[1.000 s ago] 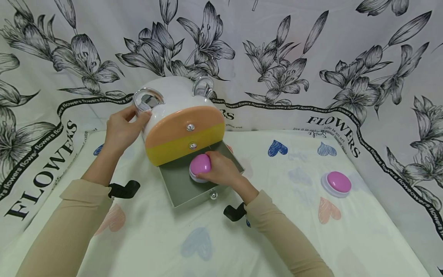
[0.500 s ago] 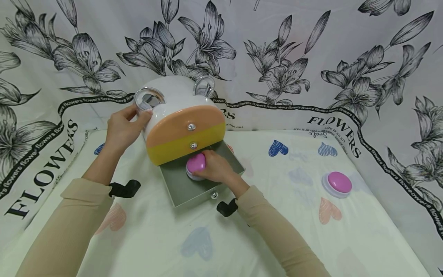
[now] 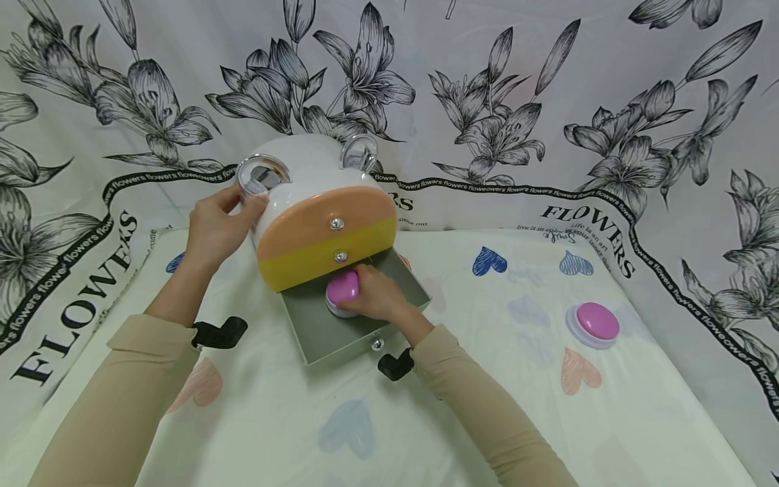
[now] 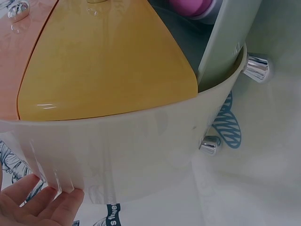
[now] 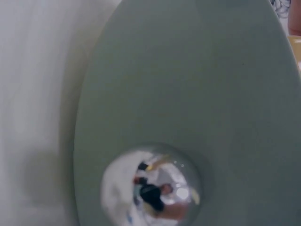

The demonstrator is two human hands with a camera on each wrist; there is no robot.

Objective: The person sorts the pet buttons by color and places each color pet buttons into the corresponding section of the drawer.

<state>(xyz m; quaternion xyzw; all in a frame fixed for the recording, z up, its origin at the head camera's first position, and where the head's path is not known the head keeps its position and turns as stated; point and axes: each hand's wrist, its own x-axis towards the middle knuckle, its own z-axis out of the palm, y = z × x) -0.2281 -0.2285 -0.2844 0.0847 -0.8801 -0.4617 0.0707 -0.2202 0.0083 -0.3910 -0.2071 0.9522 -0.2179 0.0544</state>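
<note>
A small drawer cabinet [image 3: 304,159] has a glossy white rounded shell, an orange drawer front [image 3: 331,210], a yellow one [image 3: 359,247] and two chrome rings on top. Its grey-green bottom drawer [image 3: 313,341] is pulled out. My left hand [image 3: 213,226] touches the shell's left side by a chrome ring; several fingertips [image 4: 70,200] rest against the white wall in the left wrist view. Inside the drawer, my right hand [image 3: 380,294] grips a round push button [image 3: 343,287] with a pink dome and white base. In the right wrist view the chrome drawer knob [image 5: 150,188] fills the foreground.
A second pink-domed push button [image 3: 596,321] stands at the right on the heart-printed white cloth [image 3: 462,433]. Behind the cabinet hangs a flower-printed curtain [image 3: 487,122]. Chrome feet [image 4: 257,68] show under the cabinet.
My right hand has moved a little left and farther into the drawer with the push button. My left hand keeps its place on the cabinet.
</note>
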